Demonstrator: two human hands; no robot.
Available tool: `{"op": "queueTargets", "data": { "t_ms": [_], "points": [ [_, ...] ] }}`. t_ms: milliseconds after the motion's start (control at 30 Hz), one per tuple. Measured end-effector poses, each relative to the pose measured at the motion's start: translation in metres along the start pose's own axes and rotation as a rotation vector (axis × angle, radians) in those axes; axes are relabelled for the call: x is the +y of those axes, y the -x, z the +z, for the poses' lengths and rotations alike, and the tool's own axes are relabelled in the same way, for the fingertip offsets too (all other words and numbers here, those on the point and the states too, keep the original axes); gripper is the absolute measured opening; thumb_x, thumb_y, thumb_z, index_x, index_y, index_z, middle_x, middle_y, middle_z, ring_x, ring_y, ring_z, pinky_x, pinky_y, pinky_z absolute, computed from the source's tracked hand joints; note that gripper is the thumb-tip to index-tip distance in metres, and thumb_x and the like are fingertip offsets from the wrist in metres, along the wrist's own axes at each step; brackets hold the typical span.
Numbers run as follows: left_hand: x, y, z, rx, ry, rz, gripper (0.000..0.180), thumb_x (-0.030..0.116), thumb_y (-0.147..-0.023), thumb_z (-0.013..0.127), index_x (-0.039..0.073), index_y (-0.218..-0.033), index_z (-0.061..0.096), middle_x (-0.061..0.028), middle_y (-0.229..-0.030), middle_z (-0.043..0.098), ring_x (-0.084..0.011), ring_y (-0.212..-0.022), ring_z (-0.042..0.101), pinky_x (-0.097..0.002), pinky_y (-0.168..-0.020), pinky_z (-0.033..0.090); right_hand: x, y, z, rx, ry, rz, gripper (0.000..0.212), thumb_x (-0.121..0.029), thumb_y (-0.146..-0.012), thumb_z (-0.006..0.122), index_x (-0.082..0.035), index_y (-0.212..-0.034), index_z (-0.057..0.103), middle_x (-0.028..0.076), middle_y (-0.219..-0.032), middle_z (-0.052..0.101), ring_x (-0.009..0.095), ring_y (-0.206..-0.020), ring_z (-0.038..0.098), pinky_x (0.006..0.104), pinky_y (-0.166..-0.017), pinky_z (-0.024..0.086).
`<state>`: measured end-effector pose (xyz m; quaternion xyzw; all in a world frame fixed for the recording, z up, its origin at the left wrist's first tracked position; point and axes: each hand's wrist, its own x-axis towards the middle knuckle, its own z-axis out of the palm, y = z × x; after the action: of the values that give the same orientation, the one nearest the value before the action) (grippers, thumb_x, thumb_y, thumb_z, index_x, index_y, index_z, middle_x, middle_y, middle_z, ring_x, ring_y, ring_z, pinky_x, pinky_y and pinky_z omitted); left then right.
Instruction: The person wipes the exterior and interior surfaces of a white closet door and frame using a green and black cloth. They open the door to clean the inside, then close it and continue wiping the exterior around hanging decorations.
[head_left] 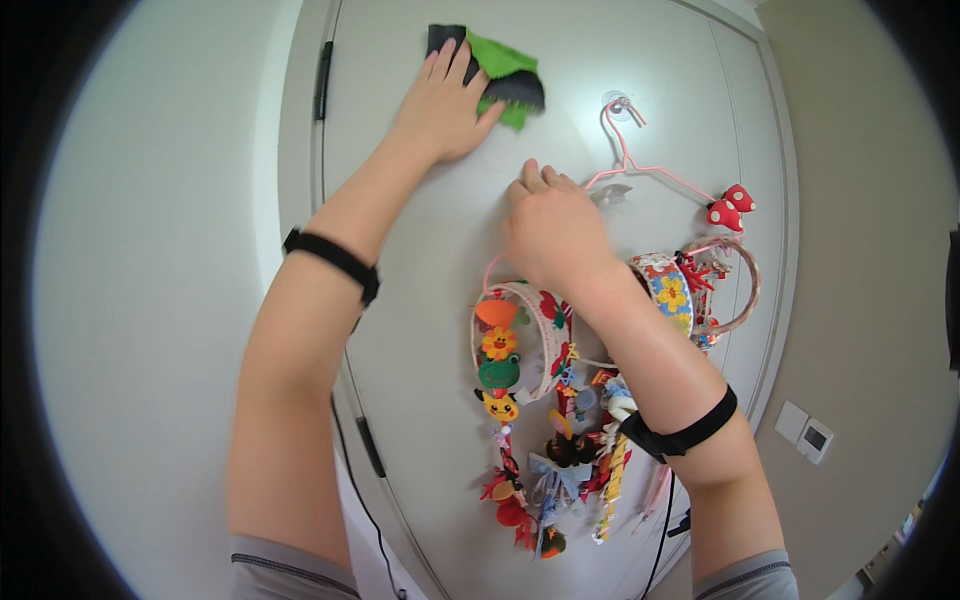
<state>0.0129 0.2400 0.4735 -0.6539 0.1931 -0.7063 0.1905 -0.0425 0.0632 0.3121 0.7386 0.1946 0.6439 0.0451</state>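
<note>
High on a pale door (420,230), my left hand (440,112) presses a green and dark grey cloth (510,72) against the surface. Its fingers lie over the cloth, with the thumb spread. Lower and to the right, my right hand (562,232) is closed, its fingers bent toward the door. It covers part of a pink clothes hanger (660,170) and seems to grip it; the fingertips are hidden. The hanger hangs from a round clear hook (620,103). Headbands hang below it, including a white one with red shapes (545,330) and a flowered one (668,285).
A red polka-dot bow (730,208) sits at the hanger's right end. Colourful hair ornaments (510,480) dangle under my right forearm. Black hinges (323,80) line the door's left edge. A wall switch (791,421) and a small control panel (815,440) are on the right wall.
</note>
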Motion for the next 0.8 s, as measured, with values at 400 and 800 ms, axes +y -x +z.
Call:
{"op": "queueTargets", "data": {
  "t_ms": [400,800],
  "points": [
    [0.105,-0.097,0.02,-0.009,0.052,0.19,0.056,0.041,-0.12,0.036,0.028,-0.174,0.042,-0.0051,-0.186,0.029,-0.0328,-0.171,0.024,-0.0501,-0.14,0.019,0.024,0.0,-0.005,0.048,-0.13,-0.033,0.052,-0.021,-0.096,0.066,0.014,-0.134,0.07,0.031,-0.152,0.065,0.04,-0.145,0.062,0.0496,-0.125,0.045],
    [0.081,-0.151,0.022,-0.142,-0.046,0.017,0.059,0.046,-0.12,0.031,0.021,-0.172,0.046,-0.0139,-0.186,0.026,-0.0443,-0.17,0.022,-0.0546,-0.139,0.02,0.008,-0.001,0.022,0.031,-0.01,0.046,0.058,-0.021,-0.104,0.056,0.012,-0.152,0.059,0.031,-0.167,0.05,0.042,-0.154,0.051,0.049,-0.128,0.041]
  ]
}}
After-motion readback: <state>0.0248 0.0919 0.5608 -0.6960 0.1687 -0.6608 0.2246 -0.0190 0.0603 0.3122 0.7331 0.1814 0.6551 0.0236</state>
